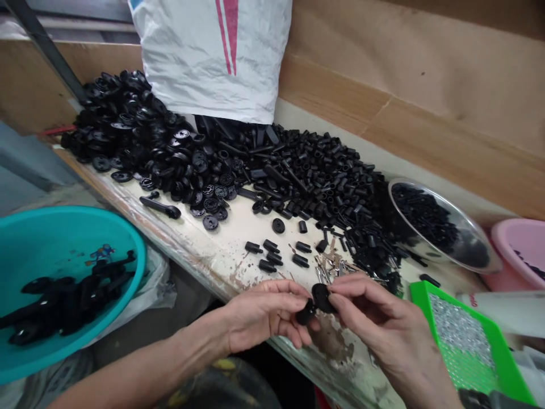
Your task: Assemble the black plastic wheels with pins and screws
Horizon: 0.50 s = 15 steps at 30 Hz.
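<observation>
My left hand (264, 315) and my right hand (374, 321) meet at the near edge of the worn white table (221, 250). Between their fingertips are small black plastic wheels (317, 301): my left fingers pinch the lower one, my right fingers pinch the upper one. The two pieces touch each other. Just beyond the hands lie a few loose black sleeves (272, 255) and a small scatter of metal pins (330, 264).
A heap of black wheels (136, 136) and a heap of black tubes (323, 170) cover the table's back, under a white sack (208, 57). A clear bowl (438, 227), pink basin (522, 247) and green tray (468, 341) stand right. A teal basin (63, 244) sits left.
</observation>
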Available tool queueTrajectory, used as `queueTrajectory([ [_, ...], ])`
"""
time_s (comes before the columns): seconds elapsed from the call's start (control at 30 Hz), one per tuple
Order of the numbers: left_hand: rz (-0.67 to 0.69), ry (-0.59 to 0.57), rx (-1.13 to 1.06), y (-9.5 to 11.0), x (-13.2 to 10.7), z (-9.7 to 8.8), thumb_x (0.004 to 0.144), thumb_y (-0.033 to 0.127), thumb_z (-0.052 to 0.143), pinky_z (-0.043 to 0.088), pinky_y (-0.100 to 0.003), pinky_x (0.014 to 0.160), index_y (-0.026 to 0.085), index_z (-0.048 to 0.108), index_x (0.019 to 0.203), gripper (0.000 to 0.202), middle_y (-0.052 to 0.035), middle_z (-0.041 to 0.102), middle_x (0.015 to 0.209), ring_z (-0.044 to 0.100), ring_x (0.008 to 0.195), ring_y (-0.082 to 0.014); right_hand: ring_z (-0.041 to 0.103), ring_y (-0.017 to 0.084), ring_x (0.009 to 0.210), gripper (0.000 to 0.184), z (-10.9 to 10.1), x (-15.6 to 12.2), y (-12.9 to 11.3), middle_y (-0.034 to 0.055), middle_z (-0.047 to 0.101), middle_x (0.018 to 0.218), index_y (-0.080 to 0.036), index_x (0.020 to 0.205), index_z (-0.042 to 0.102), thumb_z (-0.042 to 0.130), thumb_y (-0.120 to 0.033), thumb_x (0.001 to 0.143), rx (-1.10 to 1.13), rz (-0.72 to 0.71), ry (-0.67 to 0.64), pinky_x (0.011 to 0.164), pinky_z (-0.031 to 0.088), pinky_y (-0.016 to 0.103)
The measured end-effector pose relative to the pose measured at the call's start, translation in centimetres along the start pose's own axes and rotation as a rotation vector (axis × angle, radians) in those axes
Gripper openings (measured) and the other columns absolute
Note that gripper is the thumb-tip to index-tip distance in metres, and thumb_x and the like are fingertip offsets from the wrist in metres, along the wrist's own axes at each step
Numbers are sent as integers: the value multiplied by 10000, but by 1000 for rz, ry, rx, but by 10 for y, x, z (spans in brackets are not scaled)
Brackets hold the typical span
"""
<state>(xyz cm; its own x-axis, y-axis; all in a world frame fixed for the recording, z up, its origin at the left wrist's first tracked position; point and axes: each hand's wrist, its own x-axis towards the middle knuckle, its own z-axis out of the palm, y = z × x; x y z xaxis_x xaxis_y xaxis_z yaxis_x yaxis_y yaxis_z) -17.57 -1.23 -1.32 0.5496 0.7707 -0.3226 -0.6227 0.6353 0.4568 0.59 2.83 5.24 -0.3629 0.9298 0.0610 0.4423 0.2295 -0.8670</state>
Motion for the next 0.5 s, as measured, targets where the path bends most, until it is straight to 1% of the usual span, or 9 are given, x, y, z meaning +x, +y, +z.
queueTrajectory([
  [0.17, -10, 16, 52, 1, 1, 5, 764, 216, 669, 512, -222, 559, 97, 661, 905, 185, -98, 681, 770, 655, 583, -138, 639, 150, 716, 53, 0, -1, 5, 40, 672, 823, -219, 760, 724, 690, -241, 794, 8, -20, -3, 585, 530, 196],
  [0.33, 5, 0, 66, 0, 4, 6, 748, 208, 669, 508, -218, 541, 98, 680, 865, 161, -77, 666, 756, 653, 584, -140, 634, 146, 698, 70, 6, 0, 1, 40, 667, 851, -230, 767, 736, 686, -259, 807, 36, -1, 2, 538, 506, 198],
  [0.4, 11, 4, 63, -1, 4, 6, 739, 211, 682, 505, -217, 537, 101, 681, 866, 168, -73, 666, 755, 653, 579, -138, 631, 140, 683, 69, 7, -1, 2, 36, 660, 856, -230, 773, 736, 685, -259, 808, 72, 15, -1, 536, 509, 200],
  [0.5, 13, 9, 56, -3, 4, 5, 739, 215, 696, 503, -213, 545, 107, 681, 889, 185, -81, 678, 776, 653, 585, -134, 625, 136, 660, 77, 8, -5, 11, 35, 664, 845, -217, 768, 728, 694, -276, 804, 152, 73, 26, 535, 511, 200],
])
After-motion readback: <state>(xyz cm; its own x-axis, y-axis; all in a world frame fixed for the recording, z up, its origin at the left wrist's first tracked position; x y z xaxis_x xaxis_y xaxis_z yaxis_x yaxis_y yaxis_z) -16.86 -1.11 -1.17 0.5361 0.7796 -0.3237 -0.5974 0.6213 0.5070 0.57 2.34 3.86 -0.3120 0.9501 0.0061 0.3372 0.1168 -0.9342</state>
